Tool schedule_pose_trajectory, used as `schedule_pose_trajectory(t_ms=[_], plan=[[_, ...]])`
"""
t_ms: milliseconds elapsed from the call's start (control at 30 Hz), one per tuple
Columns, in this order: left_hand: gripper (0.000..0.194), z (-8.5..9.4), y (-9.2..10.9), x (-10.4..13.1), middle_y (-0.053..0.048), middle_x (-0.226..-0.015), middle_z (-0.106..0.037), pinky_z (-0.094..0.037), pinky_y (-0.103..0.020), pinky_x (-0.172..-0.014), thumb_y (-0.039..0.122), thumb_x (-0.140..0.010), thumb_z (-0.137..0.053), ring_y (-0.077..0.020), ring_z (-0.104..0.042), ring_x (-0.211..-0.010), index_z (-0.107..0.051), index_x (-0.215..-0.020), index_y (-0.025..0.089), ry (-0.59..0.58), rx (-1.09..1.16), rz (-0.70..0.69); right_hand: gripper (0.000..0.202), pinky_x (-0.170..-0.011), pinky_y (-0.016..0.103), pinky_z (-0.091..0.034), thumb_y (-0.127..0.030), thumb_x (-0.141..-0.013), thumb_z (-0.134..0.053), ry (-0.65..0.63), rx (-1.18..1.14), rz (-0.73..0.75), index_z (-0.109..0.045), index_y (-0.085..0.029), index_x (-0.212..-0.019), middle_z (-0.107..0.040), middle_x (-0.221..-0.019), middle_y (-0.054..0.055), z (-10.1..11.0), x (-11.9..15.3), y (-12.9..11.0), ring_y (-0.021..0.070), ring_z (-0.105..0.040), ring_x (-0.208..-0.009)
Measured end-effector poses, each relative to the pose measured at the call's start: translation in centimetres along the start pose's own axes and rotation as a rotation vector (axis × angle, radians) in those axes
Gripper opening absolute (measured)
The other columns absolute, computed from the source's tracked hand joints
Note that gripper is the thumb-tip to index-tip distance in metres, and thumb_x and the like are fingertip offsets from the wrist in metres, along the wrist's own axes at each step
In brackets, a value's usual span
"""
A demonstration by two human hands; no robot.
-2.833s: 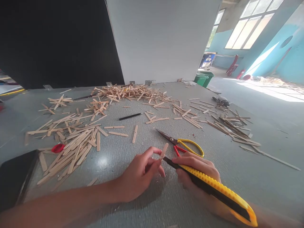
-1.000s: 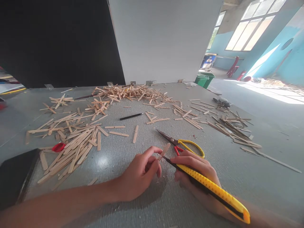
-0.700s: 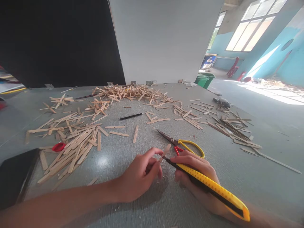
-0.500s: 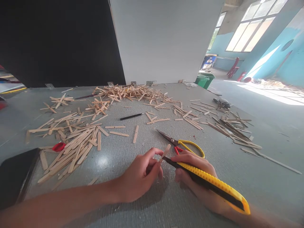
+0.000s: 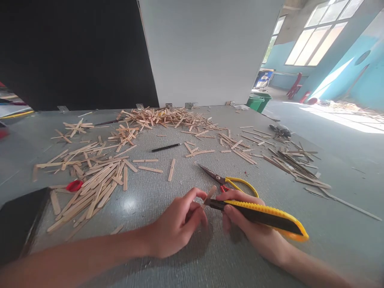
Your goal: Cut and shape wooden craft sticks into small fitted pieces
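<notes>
Between thumb and fingers, my left hand (image 5: 180,226) pinches a short wooden craft stick (image 5: 211,193), whose rounded end points up and away. My right hand (image 5: 249,228) is wrapped round a yellow and black utility knife (image 5: 265,214). The knife's front end reaches the stick close to my left fingertips; whether the blade cuts into the wood I cannot tell. Just beyond my right hand lie scissors (image 5: 220,179) with yellow and red handles, partly covered by that hand.
Many loose craft sticks (image 5: 99,188) lie on the left, with another heap (image 5: 168,117) at the back. A black pen (image 5: 166,147) rests mid-table. Darker strips (image 5: 297,170) lie right, near a dark grey object (image 5: 280,130). A red ring-shaped item (image 5: 74,185) sits left.
My right hand has turned the knife flatter, its rear end rising and shifting slightly left. The stick tilts a little more to the right. My left hand has barely moved.
</notes>
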State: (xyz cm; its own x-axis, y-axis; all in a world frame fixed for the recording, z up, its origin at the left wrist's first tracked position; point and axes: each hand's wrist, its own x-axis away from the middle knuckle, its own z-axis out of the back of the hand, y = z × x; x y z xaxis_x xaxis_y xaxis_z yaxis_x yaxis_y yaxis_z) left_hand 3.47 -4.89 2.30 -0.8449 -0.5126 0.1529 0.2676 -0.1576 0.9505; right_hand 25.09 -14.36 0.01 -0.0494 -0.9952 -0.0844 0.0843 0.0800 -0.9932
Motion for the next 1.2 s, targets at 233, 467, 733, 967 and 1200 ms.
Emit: schedule_pose_trajectory(t_ms=[233,467,733,967,1200], plan=[[0.027,0.1,-0.2,0.0,-0.001,-0.091,-0.067,-0.035,-0.025,-0.053,0.049,-0.114,-0.038,-0.0116,-0.042,-0.058,-0.043,-0.125,0.025,-0.039,0.058,-0.003,0.037,-0.043,0.018,-0.049,-0.054,-0.104,-0.065,-0.048,-0.219,-0.118,-0.068,-0.022,-0.121,-0.069,-0.067,-0.002,0.0,-0.1,0.6,0.0103,-0.057,-0.048],[0.027,0.2,-0.2,0.2,0.000,-0.092,-0.065,-0.036,-0.024,-0.052,0.050,-0.115,-0.038,-0.0098,-0.043,-0.057,-0.040,-0.125,0.025,-0.059,0.131,-0.002,0.040,-0.041,0.014,-0.044,-0.055,-0.100,-0.071,0.018,-0.430,-0.244,-0.067,-0.023,-0.121,-0.061,-0.070,-0.004,-0.7,0.3,0.6,0.0110,-0.060,-0.056],[0.031,0.3,-0.5,0.0,-0.002,-0.093,-0.068,-0.039,-0.024,-0.053,0.054,-0.114,-0.039,-0.0101,-0.047,-0.057,-0.039,-0.125,0.025,-0.066,0.181,-0.003,0.037,-0.041,0.014,-0.043,-0.053,-0.098,-0.075,0.007,-0.478,-0.220,-0.070,-0.023,-0.120,-0.063,-0.072,-0.003,-0.8,0.2,0.5,0.0116,-0.063,-0.060],[0.032,0.1,-0.5,-0.1,0.001,-0.088,-0.065,-0.038,-0.024,-0.051,0.055,-0.112,-0.041,-0.0104,-0.045,-0.055,-0.041,-0.122,0.025,-0.017,0.186,-0.002,0.044,-0.038,0.017,-0.042,-0.062,-0.097,-0.069,0.035,-0.418,-0.294,-0.067,-0.022,-0.114,-0.059,-0.062,-0.006,-0.9,0.1,1.0,0.0099,-0.051,-0.044],[0.025,0.1,0.0,-0.3,0.008,-0.072,-0.038,-0.029,-0.025,-0.056,0.041,-0.113,-0.041,-0.0135,-0.033,-0.064,-0.056,-0.110,0.022,0.281,0.112,0.013,0.024,-0.046,0.023,-0.045,-0.047,-0.103,-0.066,0.045,0.049,-0.046,-0.073,-0.027,-0.115,-0.067,-0.072,-0.002,0.1,-0.4,0.0,0.0115,-0.056,-0.049]])
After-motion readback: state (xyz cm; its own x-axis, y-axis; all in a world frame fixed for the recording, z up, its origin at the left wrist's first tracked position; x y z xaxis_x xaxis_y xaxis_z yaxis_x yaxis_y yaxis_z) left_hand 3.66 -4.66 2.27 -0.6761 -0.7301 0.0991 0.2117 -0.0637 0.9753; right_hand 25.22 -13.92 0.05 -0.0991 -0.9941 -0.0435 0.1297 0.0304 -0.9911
